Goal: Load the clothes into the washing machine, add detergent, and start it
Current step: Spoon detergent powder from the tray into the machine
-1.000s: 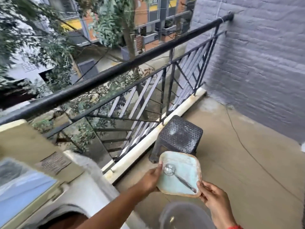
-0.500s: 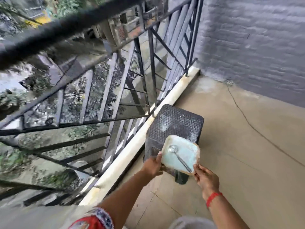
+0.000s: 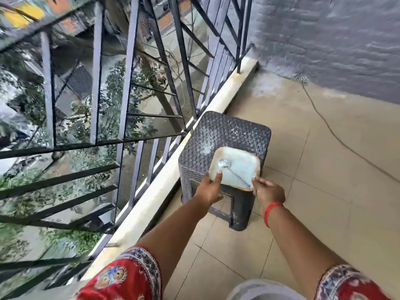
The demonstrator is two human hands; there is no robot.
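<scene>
- Both hands hold a pale blue square container with a worn, brownish rim over the near right corner of a dark woven-pattern stool; whether its base already touches the stool top cannot be told.
- The left hand grips the container's near left edge, thumb laid over the rim and fingers hidden beneath.
- The right hand pinches the near right corner, fingertips curled onto the rim (a red thread band circles that wrist).
- A metal spoon lies inside the container, bowl toward the far left corner and handle running to the near right corner, beside the right fingertips.
- The container's inside looks pale and powdery; the contents cannot be made out for certain.
- The stool stands on the tiled balcony floor, just beside the pale kerb under the black metal railing.
- A grey painted wall closes the far side, with a thin cable trailing across the floor.
- Red patterned sleeves show at the bottom edge, and a grey rounded rim sits between them.
</scene>
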